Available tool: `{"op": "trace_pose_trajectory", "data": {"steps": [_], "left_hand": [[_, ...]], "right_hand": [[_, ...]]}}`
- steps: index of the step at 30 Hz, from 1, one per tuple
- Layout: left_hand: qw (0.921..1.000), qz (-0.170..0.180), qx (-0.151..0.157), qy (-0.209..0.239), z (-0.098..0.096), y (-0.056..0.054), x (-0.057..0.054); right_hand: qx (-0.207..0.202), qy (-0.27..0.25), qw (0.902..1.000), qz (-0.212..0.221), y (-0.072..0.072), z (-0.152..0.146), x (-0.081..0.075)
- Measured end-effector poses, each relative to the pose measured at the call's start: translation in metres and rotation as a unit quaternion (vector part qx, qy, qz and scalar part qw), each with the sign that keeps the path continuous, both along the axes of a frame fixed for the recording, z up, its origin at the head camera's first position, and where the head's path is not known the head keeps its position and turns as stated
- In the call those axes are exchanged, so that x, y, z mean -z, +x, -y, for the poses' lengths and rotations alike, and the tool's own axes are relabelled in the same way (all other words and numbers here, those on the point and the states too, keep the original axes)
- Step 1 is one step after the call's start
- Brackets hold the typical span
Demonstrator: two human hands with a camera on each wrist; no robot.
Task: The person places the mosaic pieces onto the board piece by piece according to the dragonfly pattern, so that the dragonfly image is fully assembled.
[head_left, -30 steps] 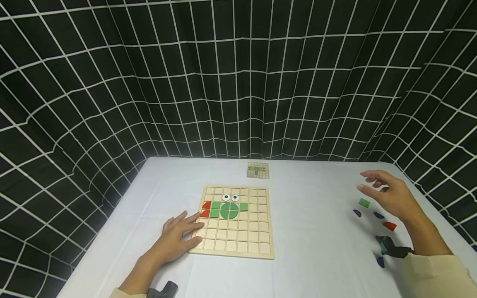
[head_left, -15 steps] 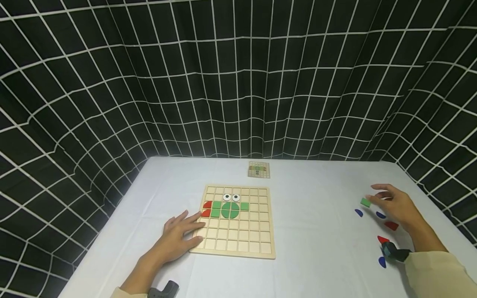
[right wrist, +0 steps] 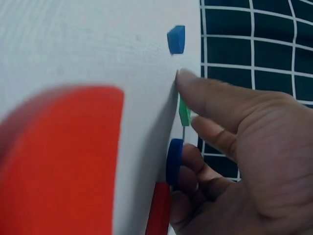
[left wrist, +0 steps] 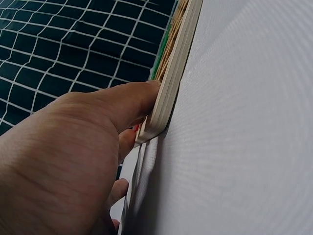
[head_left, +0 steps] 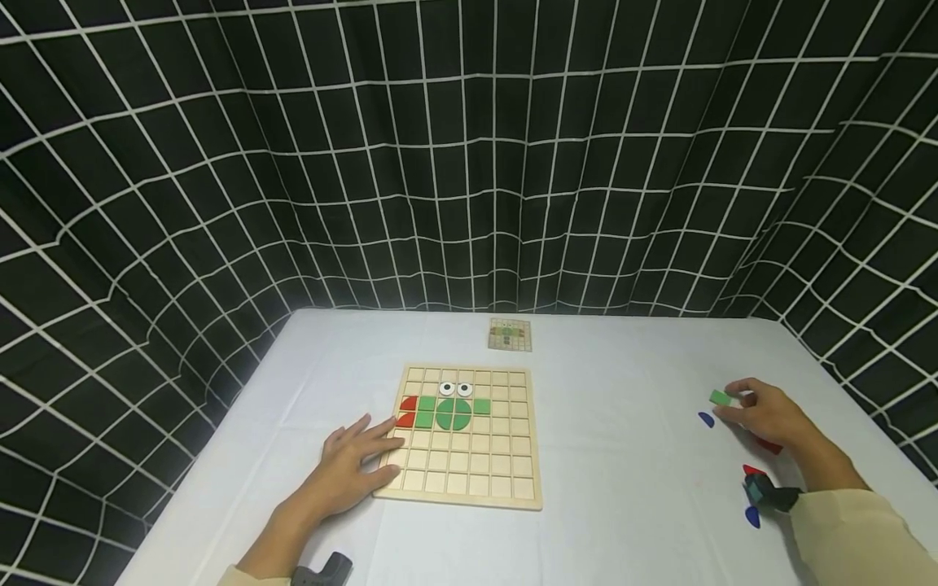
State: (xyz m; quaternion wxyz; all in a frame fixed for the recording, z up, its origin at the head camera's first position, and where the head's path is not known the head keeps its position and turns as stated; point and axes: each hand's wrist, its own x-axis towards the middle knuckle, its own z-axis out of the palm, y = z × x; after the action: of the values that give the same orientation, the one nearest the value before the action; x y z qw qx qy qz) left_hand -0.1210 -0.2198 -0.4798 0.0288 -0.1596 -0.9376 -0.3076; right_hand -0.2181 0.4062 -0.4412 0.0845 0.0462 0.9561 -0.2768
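Note:
A wooden grid board [head_left: 476, 464] lies on the table. Set in it are two white eye pieces [head_left: 456, 389], a green circle of quarter pieces [head_left: 453, 414], green squares [head_left: 424, 411] and two red quarter pieces [head_left: 405, 419]. My left hand [head_left: 348, 468] rests with spread fingers at the board's left edge, the thumb [left wrist: 142, 100] against its rim. At the right, my right hand [head_left: 765, 413] is low over the table, thumb and index finger apart on either side of a loose green square [head_left: 720, 398]. A blue half-round piece [head_left: 706, 419] lies close to the thumb.
A red piece [head_left: 768, 445] is partly hidden under the right hand, and a dark blue piece [right wrist: 174, 161] lies beneath its fingers. Nearer me are another red piece [head_left: 753, 470] and a blue piece [head_left: 752, 517]. A small pattern card [head_left: 510, 334] lies behind the board.
My right hand has come down and toward me, its fingertips now around the green square, which has stayed in place. The left hand has kept still on the board.

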Motion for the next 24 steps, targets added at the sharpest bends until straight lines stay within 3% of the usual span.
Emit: {"op": "trace_pose_trajectory", "data": {"steps": [5,12,24], "left_hand": [[1.0000,0.000,0.002,-0.001,-0.001,0.000,0.000],[1.0000,0.000,0.000,-0.003,-0.002,-0.001,-0.002],[1.0000,0.004,-0.005,-0.002,-0.001,0.001,-0.001]], "right_hand": [[0.015,0.022,0.9995,0.017,-0.002,0.001,0.000],[0.030,0.025,0.9992,0.000,-0.001,0.000,0.001],[0.070,-0.053,0.9958,-0.024,0.014,-0.001,-0.003]]}}
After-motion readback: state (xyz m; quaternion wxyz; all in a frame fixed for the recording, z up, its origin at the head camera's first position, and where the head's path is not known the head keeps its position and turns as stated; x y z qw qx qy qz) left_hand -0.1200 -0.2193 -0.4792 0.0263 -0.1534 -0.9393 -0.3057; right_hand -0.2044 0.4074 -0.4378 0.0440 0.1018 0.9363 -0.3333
